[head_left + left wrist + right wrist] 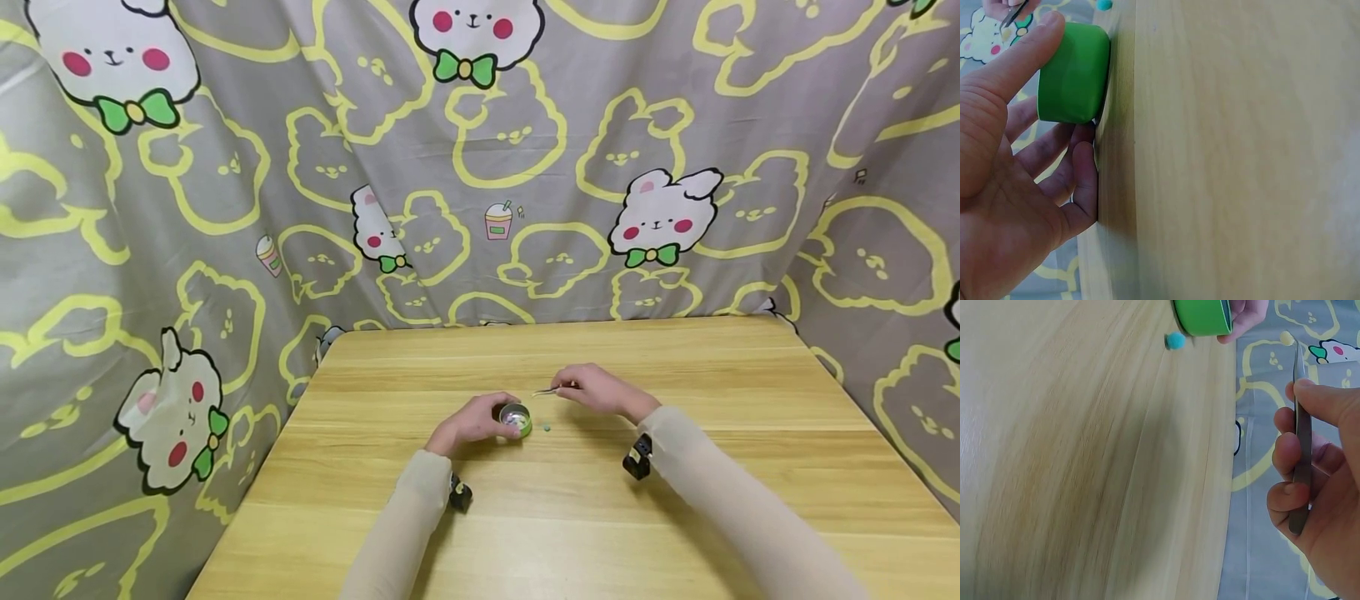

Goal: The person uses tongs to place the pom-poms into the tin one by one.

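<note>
My left hand [480,417] holds a small round green tin [1075,75] on the table, thumb on one side and fingers around the other. Several small pastel pompoms [514,422] show inside its open top. To the right, my right hand [596,388] pinches metal tweezers [1302,444] between thumb and fingers, above the table. A pale yellow pompom [1286,339] sits at the tweezers' curved tips, which point left toward the tin. On the tabletop just right of the tin lies one teal pompom [1175,340].
The wooden table [585,517] stretches around both hands, its back edge close to a grey patterned curtain [480,183]. The curtain also hangs along the left and right sides. A black wrist camera [638,457] sits under the right sleeve, another [461,493] at the left.
</note>
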